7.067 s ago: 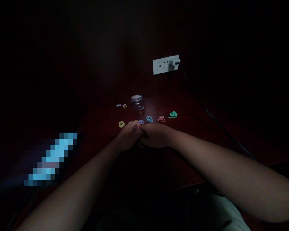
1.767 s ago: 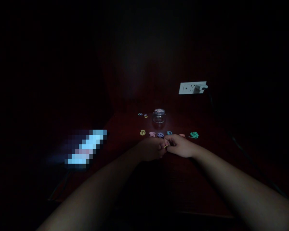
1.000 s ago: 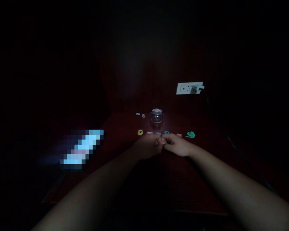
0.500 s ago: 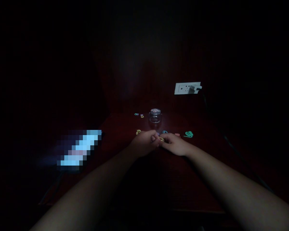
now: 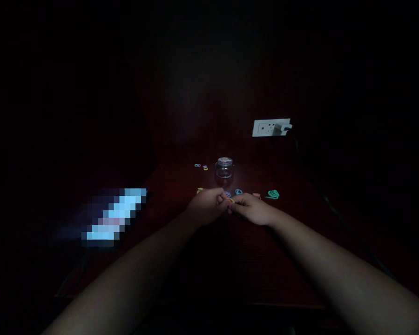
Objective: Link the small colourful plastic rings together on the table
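Note:
Between my two hands, a small yellow hair tie [image 5: 231, 200] is pinched at the fingertips. My left hand [image 5: 206, 206] is closed on its left side, fingers curled and partly hidden. From the right, my right hand [image 5: 253, 208] grips it between thumb and fingers. Just beyond the hands lie small piles of hair ties sorted by colour: yellow [image 5: 200, 190], partly covered by my left hand, purple [image 5: 227, 194], blue [image 5: 239, 191], pink [image 5: 256, 196] and green [image 5: 273, 194].
A clear lidded jar [image 5: 224, 168] stands behind the piles. Left of it lie a few loose hair ties [image 5: 205, 168]. A glowing, pixelated screen [image 5: 117, 216] is at the left of the dark red table [image 5: 265, 260]. A wall socket [image 5: 270, 128] holds a plug; a cable [image 5: 335, 211] runs down the right.
My fingertips have drawn slightly closer together around the yellow hair tie, which has shifted a little left. More of the purple pile shows now.

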`<state>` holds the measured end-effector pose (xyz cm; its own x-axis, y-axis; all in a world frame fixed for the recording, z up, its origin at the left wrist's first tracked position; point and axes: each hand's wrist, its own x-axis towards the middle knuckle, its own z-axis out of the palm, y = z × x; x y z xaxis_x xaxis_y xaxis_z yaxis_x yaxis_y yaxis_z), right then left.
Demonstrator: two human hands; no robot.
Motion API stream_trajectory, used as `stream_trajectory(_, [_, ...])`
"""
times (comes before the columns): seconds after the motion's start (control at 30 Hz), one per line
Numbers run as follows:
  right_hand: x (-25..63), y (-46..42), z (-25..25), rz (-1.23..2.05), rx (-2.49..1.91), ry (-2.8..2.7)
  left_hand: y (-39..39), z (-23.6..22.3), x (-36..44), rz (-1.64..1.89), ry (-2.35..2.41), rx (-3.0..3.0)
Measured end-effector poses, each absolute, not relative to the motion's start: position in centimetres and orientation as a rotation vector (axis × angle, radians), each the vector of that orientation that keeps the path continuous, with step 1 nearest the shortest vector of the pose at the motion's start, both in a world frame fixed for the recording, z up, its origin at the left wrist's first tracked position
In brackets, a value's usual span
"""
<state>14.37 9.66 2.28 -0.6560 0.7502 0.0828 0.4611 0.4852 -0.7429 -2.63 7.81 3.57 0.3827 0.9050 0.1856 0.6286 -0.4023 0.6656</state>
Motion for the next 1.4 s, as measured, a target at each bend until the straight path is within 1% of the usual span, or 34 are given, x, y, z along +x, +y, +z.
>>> stream_trajectory(0.23, [14.5,9.7,2.3,1.041,-0.959,-2.344,8.2,2.8,-2.8,0.764,1.286,2.153])
stream_trajectory(0.43, [14.5,9.6,2.3,1.087,-1.033,-2.303,8.3,2.6,-2.9,0.753,1.262,2.154])
stream_trajectory(0.83, [14.5,9.4,2.5,1.098,-1.039,-2.308,8.2,2.6,-2.9,0.751,1.249,2.156])
stream_trajectory(1.4, [14.6,9.5,2.4,0.970,-1.024,-2.372,8.2,2.4,-2.9,0.733,1.221,2.119])
